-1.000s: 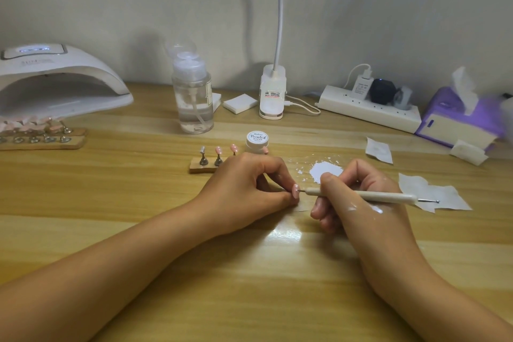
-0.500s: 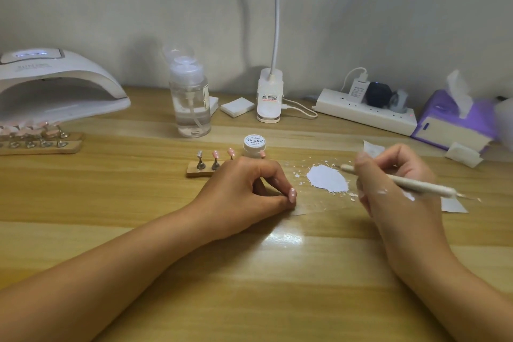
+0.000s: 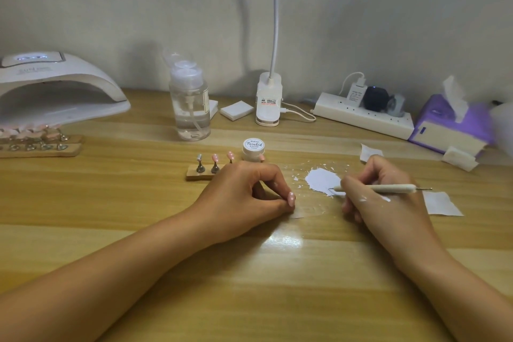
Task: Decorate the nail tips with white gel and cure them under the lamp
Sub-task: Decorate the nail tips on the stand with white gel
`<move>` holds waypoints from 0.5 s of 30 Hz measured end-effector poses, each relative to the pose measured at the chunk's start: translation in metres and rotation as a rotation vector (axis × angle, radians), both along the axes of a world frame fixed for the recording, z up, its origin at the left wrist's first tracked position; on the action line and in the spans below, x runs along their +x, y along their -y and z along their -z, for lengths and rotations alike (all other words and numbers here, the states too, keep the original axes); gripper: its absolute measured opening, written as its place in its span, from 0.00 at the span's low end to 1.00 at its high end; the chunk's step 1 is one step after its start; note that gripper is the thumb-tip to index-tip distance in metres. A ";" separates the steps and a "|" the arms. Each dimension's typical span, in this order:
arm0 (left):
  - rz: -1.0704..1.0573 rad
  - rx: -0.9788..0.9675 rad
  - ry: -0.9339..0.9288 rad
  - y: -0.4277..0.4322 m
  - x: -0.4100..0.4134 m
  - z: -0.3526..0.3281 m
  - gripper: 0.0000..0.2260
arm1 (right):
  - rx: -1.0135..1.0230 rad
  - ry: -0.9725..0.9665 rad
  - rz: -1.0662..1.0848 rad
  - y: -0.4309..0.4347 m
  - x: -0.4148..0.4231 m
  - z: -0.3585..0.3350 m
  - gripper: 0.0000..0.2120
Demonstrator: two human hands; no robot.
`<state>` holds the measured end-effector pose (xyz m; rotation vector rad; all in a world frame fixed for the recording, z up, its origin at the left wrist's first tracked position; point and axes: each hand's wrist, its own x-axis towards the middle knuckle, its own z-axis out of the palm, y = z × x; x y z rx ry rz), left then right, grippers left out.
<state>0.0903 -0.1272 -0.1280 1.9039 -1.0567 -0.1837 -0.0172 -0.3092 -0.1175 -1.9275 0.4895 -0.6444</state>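
Head view: the left hand's grip pinches a pink nail tip just above the desk. The right hand pinches a dotting pen lying left-right, its point in the white gel puddle, with the nail tip near on its left.

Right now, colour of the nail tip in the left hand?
Nail tip: pink with white dots; head view shows it.
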 end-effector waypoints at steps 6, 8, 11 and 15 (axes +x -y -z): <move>-0.004 0.000 -0.015 -0.001 0.001 0.001 0.04 | 0.301 0.250 -0.012 -0.018 -0.007 -0.009 0.15; -0.012 0.000 -0.010 0.000 0.001 0.001 0.04 | 0.413 0.208 -0.103 -0.034 -0.008 -0.005 0.16; -0.010 0.014 -0.005 0.000 0.002 0.000 0.04 | 0.386 0.116 -0.172 -0.045 -0.008 -0.003 0.11; -0.018 0.018 -0.008 0.000 0.003 0.000 0.05 | 0.340 0.068 -0.172 -0.042 -0.006 -0.002 0.09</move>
